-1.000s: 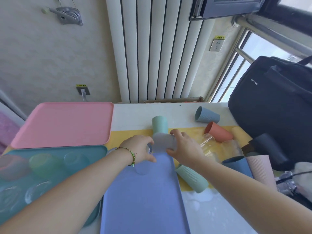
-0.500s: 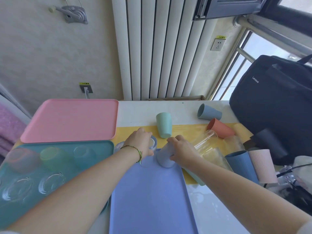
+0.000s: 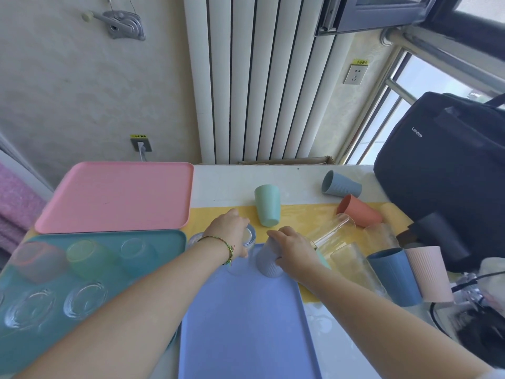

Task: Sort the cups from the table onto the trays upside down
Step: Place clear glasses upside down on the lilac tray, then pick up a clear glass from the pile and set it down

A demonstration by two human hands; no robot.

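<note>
The right hand (image 3: 293,251) is wrapped around a grey-blue ribbed plastic cup (image 3: 266,262), mouth down at the far edge of the long periwinkle plastic tray (image 3: 246,324). The left hand (image 3: 229,233) is curled over a clear drinking glass (image 3: 248,236), base up, at that tray's far left corner. Whether either rim sits wholly inside the tray's raised lip cannot be told. A rim straddling the lip would probably rock and tip once let go. Cup and glass stand just beside each other, so a careless release could knock one into the other. The right forearm crosses the tray's right edge, close to tipped clear glasses (image 3: 332,233) lying just off its far right corner. A wide sweep on the way back could set them rolling across the surface (image 3: 226,181). Open room lies toward the person, where almost the whole tray is bare. To its left a teal plastic tray (image 3: 169,253) sits close, and a mint green plastic cup (image 3: 267,206) stands just beyond the far edge.
</note>
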